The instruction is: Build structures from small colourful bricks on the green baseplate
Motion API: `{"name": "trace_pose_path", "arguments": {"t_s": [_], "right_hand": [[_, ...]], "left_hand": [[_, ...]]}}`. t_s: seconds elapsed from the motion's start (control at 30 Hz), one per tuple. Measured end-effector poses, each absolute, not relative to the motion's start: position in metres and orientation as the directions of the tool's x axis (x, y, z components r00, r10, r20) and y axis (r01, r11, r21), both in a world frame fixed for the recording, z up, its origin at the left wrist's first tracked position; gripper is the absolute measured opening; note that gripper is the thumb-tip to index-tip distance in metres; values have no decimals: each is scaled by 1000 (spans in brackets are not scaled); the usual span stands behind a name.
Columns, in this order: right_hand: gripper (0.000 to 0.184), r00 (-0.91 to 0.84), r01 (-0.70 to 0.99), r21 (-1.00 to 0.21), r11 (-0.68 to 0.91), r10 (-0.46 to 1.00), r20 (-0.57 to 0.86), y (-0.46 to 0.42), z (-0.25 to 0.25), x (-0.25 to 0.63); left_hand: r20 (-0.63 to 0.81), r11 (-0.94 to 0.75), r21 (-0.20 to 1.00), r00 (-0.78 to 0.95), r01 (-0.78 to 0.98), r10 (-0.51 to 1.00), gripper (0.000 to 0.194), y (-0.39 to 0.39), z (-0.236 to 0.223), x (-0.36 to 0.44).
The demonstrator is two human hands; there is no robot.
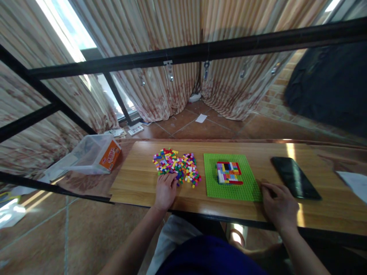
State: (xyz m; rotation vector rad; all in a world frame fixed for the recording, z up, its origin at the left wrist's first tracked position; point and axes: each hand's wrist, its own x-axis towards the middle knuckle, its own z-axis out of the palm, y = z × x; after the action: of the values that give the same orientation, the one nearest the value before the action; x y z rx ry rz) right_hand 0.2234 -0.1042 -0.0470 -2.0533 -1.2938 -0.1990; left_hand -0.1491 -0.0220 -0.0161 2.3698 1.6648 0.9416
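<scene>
A loose pile of small coloured toy bricks (179, 164) is spread over the left half of the wooden table. My left hand (166, 189) reaches into its near edge, fingers bent and close together on the bricks; whatever is at the fingertips is too small to make out. To the right lies a green baseplate (210, 187), with a low structure of coloured bricks (229, 173) built on it, edged in red and with a dark gap near its back. My right hand (279, 202) rests loosely curled on the table by the plate's near right corner, with no brick visible in it.
A black tablet-like slab (295, 177) lies right of my right hand. A clear plastic bin with an orange label (110, 154) stands beyond the table's left end. White paper (354, 185) lies at the far right. A black metal bar (183, 55) crosses in front of the curtains.
</scene>
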Motion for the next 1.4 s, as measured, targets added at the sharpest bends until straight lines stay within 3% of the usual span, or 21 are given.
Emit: {"name": "trace_pose_path", "arguments": {"t_s": [0.3,0.53,0.67,1.03,1.2,1.4], "right_hand": [[27,491,842,-466,-271,743,455,-105,-46,223],[27,483,843,-475,-253,744,461,-105,-44,222],[28,486,839,-485,-246,740,465,-104,-45,222],[26,507,809,-539,-233,740,441,-102,-42,218],[26,502,799,-565,-204,744,441,-100,-38,215],[26,514,779,-595,-199,747,423,-100,-35,213]], "left_hand": [[402,-349,534,132,770,906,26,-6,-7,-143],[279,-139,266,61,954,958,21,30,19,-131],[243,-103,149,65,983,968,20,36,24,-124],[210,-92,160,57,983,976,25,32,32,-125],[279,-154,278,74,948,957,22,29,37,-126],[278,-369,639,245,675,929,11,10,40,-82]]}}
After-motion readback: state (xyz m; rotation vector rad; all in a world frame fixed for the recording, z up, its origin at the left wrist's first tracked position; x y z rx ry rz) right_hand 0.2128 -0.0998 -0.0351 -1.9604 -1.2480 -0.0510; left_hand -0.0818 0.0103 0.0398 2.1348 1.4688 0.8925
